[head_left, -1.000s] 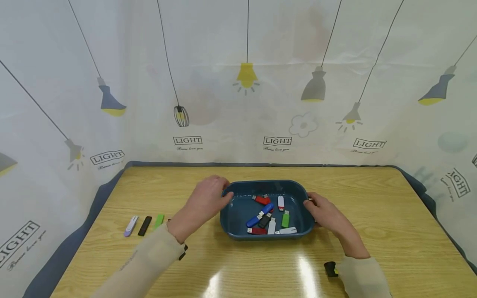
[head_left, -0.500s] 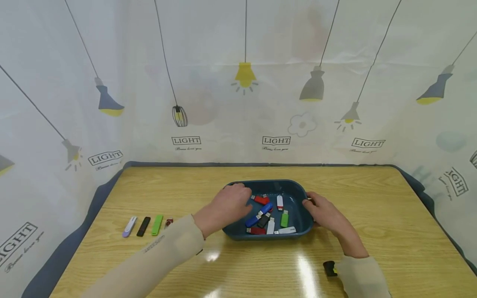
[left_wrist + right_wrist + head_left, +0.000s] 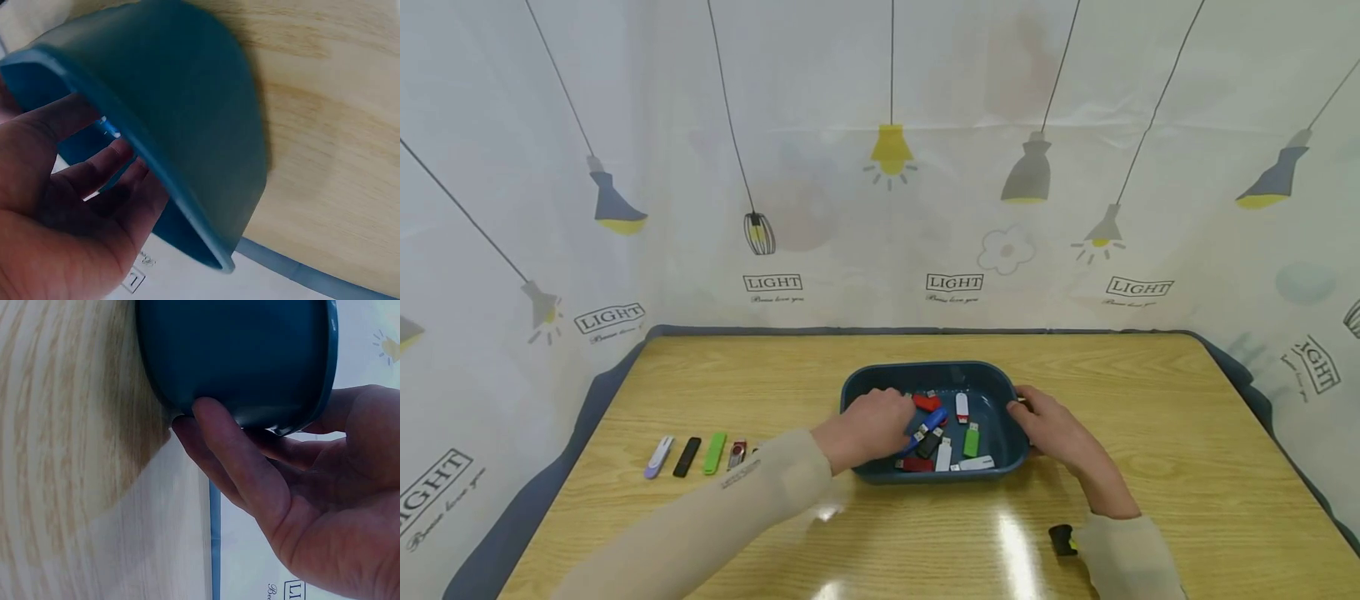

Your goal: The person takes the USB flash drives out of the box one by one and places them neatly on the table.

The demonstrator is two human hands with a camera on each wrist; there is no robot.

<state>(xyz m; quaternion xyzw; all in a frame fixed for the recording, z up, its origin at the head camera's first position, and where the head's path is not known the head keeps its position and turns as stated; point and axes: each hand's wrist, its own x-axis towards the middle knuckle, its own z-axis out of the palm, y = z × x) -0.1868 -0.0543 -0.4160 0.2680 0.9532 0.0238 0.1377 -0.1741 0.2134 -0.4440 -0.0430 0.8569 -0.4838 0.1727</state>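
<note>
1. Behind the wooden table [image 3: 925, 533], pale curtain [image 3: 820, 150] printed with lamps [image 3: 891, 146]; on table at left, row of USB sticks [image 3: 687, 457].
2. Near table's middle, dark-blue basin [image 3: 996, 417] holding loose sticks [image 3: 972, 442] of several colours.
3. With left hand [image 3: 876, 423], reaches inside it; thumb and fingers apart, some tips hidden.
4. With right hand [image 3: 1054, 427], pinches basin's right end between thumb and fingers.

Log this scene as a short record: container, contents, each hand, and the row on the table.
container: dark blue bin on wooden table
contents: loose USB sticks, several colors
left hand: inside the bin; fingertips hidden, grip unclear
right hand: grips the bin's right end
row left of bin: lavender-and-white stick, black stick, green stick, red stick partly behind sleeve
</note>
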